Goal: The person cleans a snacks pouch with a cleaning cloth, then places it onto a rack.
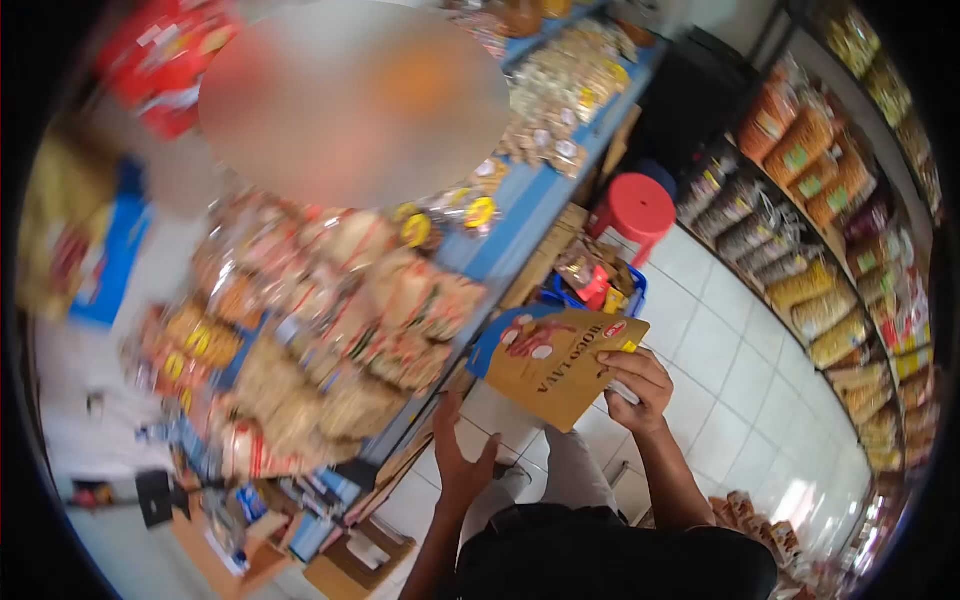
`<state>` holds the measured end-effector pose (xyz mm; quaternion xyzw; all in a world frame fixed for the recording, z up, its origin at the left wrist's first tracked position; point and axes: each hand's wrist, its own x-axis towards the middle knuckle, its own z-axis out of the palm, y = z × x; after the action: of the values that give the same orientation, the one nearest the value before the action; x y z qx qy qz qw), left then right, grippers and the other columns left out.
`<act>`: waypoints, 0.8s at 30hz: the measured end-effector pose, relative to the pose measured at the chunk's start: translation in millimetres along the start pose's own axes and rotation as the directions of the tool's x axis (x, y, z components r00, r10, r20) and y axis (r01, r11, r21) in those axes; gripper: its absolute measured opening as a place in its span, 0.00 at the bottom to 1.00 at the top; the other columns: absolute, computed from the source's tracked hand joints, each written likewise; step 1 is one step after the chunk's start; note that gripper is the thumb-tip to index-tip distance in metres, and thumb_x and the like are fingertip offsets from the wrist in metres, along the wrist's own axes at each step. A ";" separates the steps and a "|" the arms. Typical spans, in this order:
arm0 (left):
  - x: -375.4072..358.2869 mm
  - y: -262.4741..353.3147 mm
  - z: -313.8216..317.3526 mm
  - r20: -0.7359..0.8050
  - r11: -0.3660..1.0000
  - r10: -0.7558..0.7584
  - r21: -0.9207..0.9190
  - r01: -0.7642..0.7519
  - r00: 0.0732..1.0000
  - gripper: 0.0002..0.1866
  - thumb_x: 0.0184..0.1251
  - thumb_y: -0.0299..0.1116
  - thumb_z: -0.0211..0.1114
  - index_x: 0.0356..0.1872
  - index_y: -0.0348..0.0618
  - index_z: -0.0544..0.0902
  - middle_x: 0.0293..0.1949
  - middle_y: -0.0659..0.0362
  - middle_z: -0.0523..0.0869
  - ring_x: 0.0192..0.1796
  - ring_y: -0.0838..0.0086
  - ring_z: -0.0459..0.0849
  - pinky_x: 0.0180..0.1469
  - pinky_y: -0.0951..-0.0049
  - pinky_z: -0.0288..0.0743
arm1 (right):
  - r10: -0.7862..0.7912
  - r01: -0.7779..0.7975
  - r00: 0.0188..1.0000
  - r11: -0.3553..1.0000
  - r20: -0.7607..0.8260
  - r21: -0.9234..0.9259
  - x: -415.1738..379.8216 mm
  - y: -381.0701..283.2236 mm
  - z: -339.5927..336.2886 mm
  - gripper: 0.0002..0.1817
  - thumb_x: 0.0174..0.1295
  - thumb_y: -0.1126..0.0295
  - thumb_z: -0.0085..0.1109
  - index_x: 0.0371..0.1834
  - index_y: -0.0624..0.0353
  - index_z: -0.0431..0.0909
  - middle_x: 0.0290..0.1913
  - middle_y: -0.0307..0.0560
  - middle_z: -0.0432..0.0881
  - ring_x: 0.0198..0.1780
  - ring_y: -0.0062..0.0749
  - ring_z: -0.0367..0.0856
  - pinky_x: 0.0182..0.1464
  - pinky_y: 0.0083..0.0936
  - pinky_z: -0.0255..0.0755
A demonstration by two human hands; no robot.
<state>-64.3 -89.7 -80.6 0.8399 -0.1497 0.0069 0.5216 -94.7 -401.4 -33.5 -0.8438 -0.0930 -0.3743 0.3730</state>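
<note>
A brown and blue snack pouch (556,362) with "CHOCO LAVA"-like lettering, partly cut off, hangs over the floor in front of my body. My right hand (638,385) pinches its right end, near a small yellow patch. To the left of the pouch, my left hand (463,450) is raised with thumb and fingers apart and nothing between them. A gap separates it from the pouch, close to the edge of the blue table. Below both hands are my trouser legs and the tiled floor.
Bagged crackers (400,310) crowd the blue table (520,215) at left. Behind the pouch stand a blue basket (640,290) of packets and a red stool (637,210). Shelves of bagged snacks (800,290) line the right. An open cardboard box (358,565) lies at lower left.
</note>
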 end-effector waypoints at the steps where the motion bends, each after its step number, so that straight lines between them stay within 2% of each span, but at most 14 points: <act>1: -6.4 21.3 -27.3 -0.036 0.995 0.092 0.040 -0.090 0.995 0.44 0.60 0.31 0.83 0.78 0.39 0.73 0.79 0.41 0.74 0.79 0.44 0.75 0.77 0.50 0.71 | -0.055 0.056 0.998 0.994 -0.010 0.091 15.0 -34.3 7.0 0.16 0.49 0.76 0.72 0.44 0.64 0.91 0.55 0.49 0.94 0.55 0.44 0.93 0.59 0.36 0.85; 3: -23.5 51.5 -83.9 -0.095 0.951 0.278 0.165 -0.261 0.956 0.48 0.58 0.31 0.83 0.81 0.41 0.70 0.82 0.40 0.70 0.82 0.41 0.70 0.78 0.47 0.69 | -0.104 0.061 0.982 0.965 0.155 0.256 46.9 -106.2 19.1 0.16 0.50 0.76 0.70 0.44 0.65 0.91 0.56 0.52 0.94 0.55 0.46 0.93 0.58 0.37 0.84; 6: -63.5 74.2 -156.6 -0.182 0.922 0.374 0.180 -0.343 0.910 0.41 0.59 0.28 0.82 0.77 0.40 0.76 0.76 0.40 0.78 0.80 0.43 0.74 0.79 0.52 0.70 | -0.210 0.007 0.907 0.874 0.365 0.485 69.3 -201.3 49.3 0.18 0.51 0.78 0.68 0.47 0.66 0.92 0.56 0.52 0.93 0.55 0.46 0.92 0.60 0.40 0.84; 10: -135.8 46.1 -228.6 -0.140 0.995 0.048 -0.085 -0.060 0.989 0.24 0.72 0.30 0.74 0.67 0.36 0.84 0.62 0.44 0.89 0.67 0.53 0.87 0.71 0.66 0.75 | -0.244 -0.152 0.829 0.768 0.504 0.622 89.6 -286.6 91.0 0.20 0.55 0.82 0.68 0.53 0.66 0.92 0.61 0.55 0.90 0.64 0.47 0.88 0.67 0.39 0.80; 13: -172.5 23.7 -247.3 -0.211 0.963 -0.215 -0.207 0.171 0.954 0.16 0.85 0.34 0.63 0.62 0.35 0.86 0.55 0.50 0.93 0.59 0.62 0.89 0.65 0.73 0.76 | -0.204 -0.276 0.796 0.716 0.571 0.641 94.8 -314.8 131.4 0.18 0.61 0.81 0.66 0.55 0.66 0.91 0.62 0.54 0.89 0.67 0.47 0.86 0.70 0.39 0.78; 14: -179.0 20.3 -247.7 -0.238 0.925 -0.298 -0.310 0.218 0.924 0.16 0.88 0.36 0.60 0.61 0.34 0.86 0.55 0.52 0.93 0.58 0.64 0.89 0.63 0.73 0.75 | -0.174 -0.273 0.814 0.727 0.554 0.630 86.3 -306.4 149.3 0.21 0.68 0.78 0.67 0.65 0.60 0.88 0.62 0.50 0.89 0.67 0.41 0.86 0.68 0.37 0.80; 16: -196.6 -3.9 -240.8 -0.235 0.812 -0.465 -0.498 0.306 0.853 0.21 0.94 0.42 0.51 0.66 0.36 0.83 0.60 0.57 0.90 0.62 0.71 0.86 0.66 0.71 0.76 | 0.169 -0.684 0.716 0.367 0.678 0.630 86.7 -317.2 162.2 0.22 0.73 0.73 0.67 0.70 0.56 0.84 0.62 0.48 0.89 0.65 0.38 0.87 0.65 0.35 0.82; 17: -203.0 -1.0 -239.5 -0.193 0.678 -0.522 -0.685 0.266 0.831 0.21 0.94 0.43 0.52 0.69 0.37 0.81 0.63 0.56 0.89 0.64 0.71 0.86 0.67 0.69 0.77 | 0.311 -0.802 0.591 0.124 0.745 0.584 84.6 -321.1 170.1 0.23 0.76 0.71 0.68 0.72 0.55 0.82 0.62 0.47 0.89 0.64 0.36 0.87 0.64 0.35 0.83; 18: -201.5 2.7 -239.9 -0.151 0.518 -0.557 -0.832 0.199 0.817 0.22 0.94 0.44 0.53 0.73 0.39 0.78 0.65 0.56 0.87 0.66 0.70 0.85 0.69 0.67 0.77 | 0.362 -0.864 0.467 -0.011 0.807 0.504 80.2 -305.0 178.2 0.25 0.79 0.62 0.68 0.75 0.52 0.78 0.62 0.45 0.89 0.60 0.33 0.89 0.60 0.33 0.85; 19: -201.1 4.0 -241.6 -0.109 0.338 -0.575 -0.934 0.114 0.811 0.24 0.93 0.45 0.53 0.76 0.40 0.75 0.68 0.55 0.86 0.68 0.69 0.85 0.70 0.65 0.78 | 0.373 -0.896 0.363 -0.111 0.854 0.429 80.0 -296.4 180.4 0.24 0.79 0.60 0.68 0.75 0.53 0.78 0.62 0.45 0.88 0.60 0.33 0.90 0.60 0.34 0.86; 20: -202.7 -0.8 -243.7 -0.069 0.269 -0.564 -0.958 0.104 0.823 0.29 0.91 0.48 0.56 0.82 0.45 0.68 0.73 0.53 0.81 0.73 0.64 0.83 0.74 0.57 0.79 | 0.373 -0.913 0.257 -0.209 0.891 0.351 80.1 -289.0 181.6 0.24 0.80 0.58 0.67 0.74 0.54 0.79 0.63 0.45 0.88 0.60 0.34 0.90 0.61 0.35 0.86; 21: -200.7 4.6 -246.6 -0.053 0.221 -0.588 -0.970 0.098 0.807 0.30 0.91 0.50 0.56 0.82 0.45 0.67 0.74 0.53 0.80 0.73 0.62 0.82 0.75 0.55 0.79 | 0.365 -0.913 0.154 -0.303 0.918 0.274 79.8 -282.8 184.4 0.25 0.80 0.57 0.67 0.73 0.55 0.79 0.63 0.45 0.88 0.59 0.35 0.90 0.61 0.36 0.86; 22: -196.2 15.3 -249.2 -0.034 0.174 -0.608 -0.980 0.092 0.793 0.31 0.91 0.51 0.56 0.83 0.46 0.67 0.75 0.52 0.80 0.74 0.60 0.82 0.75 0.53 0.78 | 0.270 -0.871 0.202 -0.389 0.941 0.299 70.2 -273.3 196.2 0.26 0.80 0.55 0.67 0.74 0.57 0.77 0.64 0.46 0.88 0.61 0.36 0.90 0.62 0.38 0.86; 24: -187.8 19.2 -249.8 0.012 0.106 -0.607 -0.990 0.096 0.794 0.32 0.90 0.54 0.55 0.83 0.46 0.67 0.76 0.50 0.79 0.75 0.57 0.81 0.75 0.49 0.79 | 0.208 -0.899 0.121 -0.391 0.971 0.196 59.4 -261.2 198.5 0.26 0.81 0.56 0.66 0.75 0.57 0.76 0.64 0.46 0.88 0.62 0.37 0.90 0.64 0.41 0.86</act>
<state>-212.5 167.8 18.5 0.3114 0.2027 -0.0439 0.9274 -55.2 -85.8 66.8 -0.3406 0.1284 0.3504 0.8630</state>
